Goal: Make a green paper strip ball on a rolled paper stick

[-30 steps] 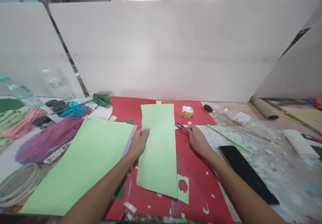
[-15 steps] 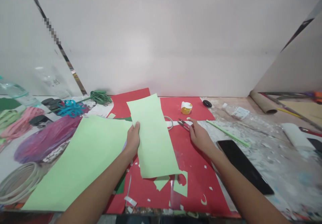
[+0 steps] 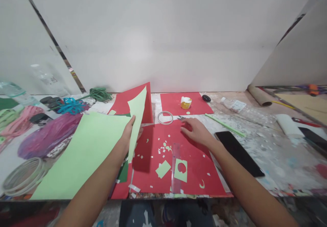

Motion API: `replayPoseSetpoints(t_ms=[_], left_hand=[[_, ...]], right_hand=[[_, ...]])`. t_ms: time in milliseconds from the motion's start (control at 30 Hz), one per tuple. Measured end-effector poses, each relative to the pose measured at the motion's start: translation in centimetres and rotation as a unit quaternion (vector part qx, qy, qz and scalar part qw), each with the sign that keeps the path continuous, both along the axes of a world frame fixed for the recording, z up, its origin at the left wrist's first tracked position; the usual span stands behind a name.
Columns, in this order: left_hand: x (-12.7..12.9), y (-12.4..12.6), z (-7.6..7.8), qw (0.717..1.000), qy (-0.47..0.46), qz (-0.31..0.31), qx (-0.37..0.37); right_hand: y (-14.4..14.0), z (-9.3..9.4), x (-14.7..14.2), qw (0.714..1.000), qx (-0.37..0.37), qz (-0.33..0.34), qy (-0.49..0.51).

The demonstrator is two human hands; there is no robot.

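My left hand [image 3: 129, 133] grips a light green paper piece [image 3: 138, 118], tilted nearly edge-on to me above a red sheet. My right hand [image 3: 195, 130] is at the scissors [image 3: 181, 118]. Their short blades stick out past my index finger, and the fingers hide the handles. My thumb sits lower, a little apart from the index finger. A pale ring [image 3: 165, 117] lies left of the scissors. Below, on the red sheet [image 3: 196, 165], rest a clear ruler [image 3: 175, 152], a green scrap with a round hole [image 3: 177, 175], another green scrap [image 3: 163, 169] and many tiny paper bits.
A large green sheet [image 3: 84, 152] lies left, beside a pink plastic bag [image 3: 48, 135] and coiled tubing [image 3: 22, 176]. Behind are a glue pot [image 3: 186, 102] and a white panel [image 3: 163, 39]. A phone [image 3: 238, 152], a green straw [image 3: 224, 125] and a plastic bottle [image 3: 245, 111] lie right.
My left hand has turned the green paper from facing me to nearly edge-on and moved it left, uncovering the scraps and ring. My right hand's fingers now cover the scissors' handles.
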State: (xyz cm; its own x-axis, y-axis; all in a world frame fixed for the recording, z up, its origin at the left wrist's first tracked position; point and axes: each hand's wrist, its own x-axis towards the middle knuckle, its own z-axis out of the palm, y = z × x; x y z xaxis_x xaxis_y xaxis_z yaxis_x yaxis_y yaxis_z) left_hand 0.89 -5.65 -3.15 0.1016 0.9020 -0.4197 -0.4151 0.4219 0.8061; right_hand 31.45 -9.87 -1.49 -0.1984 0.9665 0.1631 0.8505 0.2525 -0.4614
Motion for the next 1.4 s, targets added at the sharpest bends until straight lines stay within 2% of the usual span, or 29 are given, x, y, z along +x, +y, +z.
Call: replayPoseSetpoints(t_ms=[67, 133, 233, 333, 500, 567, 633, 667, 767, 867, 967, 1067, 1133, 1167, 1233, 1333, 1400], left_hand=[[0.1, -0.3, 0.0, 0.999, -0.017, -0.018, -0.028], [0.2, -0.5, 0.2, 0.997, -0.031, -0.039, -0.057], [0.2, -0.6, 0.6, 0.993, -0.045, -0.060, -0.088], [0.2, -0.7, 0.9, 0.991, -0.056, -0.069, -0.100], [0.5, -0.6, 0.9, 0.991, -0.057, -0.080, -0.096], [0.7, -0.5, 0.8, 0.992, -0.056, -0.076, -0.084], [0.8, -0.3, 0.6, 0.994, -0.057, -0.068, -0.068], [0.8, -0.2, 0.5, 0.994, -0.057, -0.064, -0.060], [0.7, -0.1, 0.1, 0.996, -0.057, -0.054, -0.038], [0.7, 0.0, -0.2, 0.997, -0.053, -0.053, -0.021], [0.9, 0.1, -0.3, 0.997, -0.048, -0.059, 0.003], [1.3, 0.3, -0.2, 0.995, -0.049, -0.068, 0.051], [1.5, 0.3, 0.0, 0.992, -0.047, -0.074, 0.087], [1.6, 0.2, 0.1, 0.991, -0.043, -0.077, 0.101], [1.7, 0.1, 0.3, 0.989, -0.024, -0.087, 0.120], [1.8, -0.4, 0.7, 0.985, 0.025, -0.119, 0.126], [2.0, -1.0, 1.2, 0.979, 0.062, -0.147, 0.123]], right_hand=[[-1.3, 1.2, -0.7, 0.992, -0.110, 0.066, 0.020], [-2.7, 2.0, -1.5, 0.981, -0.171, 0.096, 0.000], [-4.3, 2.1, -2.9, 0.978, -0.165, 0.097, -0.085], [-4.7, 1.8, -4.1, 0.971, -0.153, 0.091, -0.159], [-3.9, 2.3, -4.5, 0.968, -0.191, 0.075, -0.147], [-3.7, 2.7, -4.1, 0.969, -0.220, 0.071, -0.088], [-3.7, 2.7, -3.7, 0.961, -0.256, 0.096, 0.032], [-3.6, 2.6, -3.5, 0.948, -0.274, 0.120, 0.108], [-3.6, 2.1, -3.4, 0.883, -0.312, 0.182, 0.299], [-3.6, 1.8, -3.9, 0.840, -0.344, 0.203, 0.369], [-3.6, 1.9, -4.4, 0.816, -0.365, 0.207, 0.397], [-3.3, 2.3, -4.1, 0.828, -0.307, 0.169, 0.437], [-2.9, 2.6, -3.4, 0.827, -0.235, 0.103, 0.501], [-2.6, 2.7, -3.0, 0.814, -0.200, 0.062, 0.541], [-1.8, 2.8, -1.9, 0.773, -0.141, -0.016, 0.618], [-0.6, 2.4, -0.5, 0.704, -0.100, -0.084, 0.698], [0.1, 2.0, 0.2, 0.690, -0.098, -0.107, 0.709]])
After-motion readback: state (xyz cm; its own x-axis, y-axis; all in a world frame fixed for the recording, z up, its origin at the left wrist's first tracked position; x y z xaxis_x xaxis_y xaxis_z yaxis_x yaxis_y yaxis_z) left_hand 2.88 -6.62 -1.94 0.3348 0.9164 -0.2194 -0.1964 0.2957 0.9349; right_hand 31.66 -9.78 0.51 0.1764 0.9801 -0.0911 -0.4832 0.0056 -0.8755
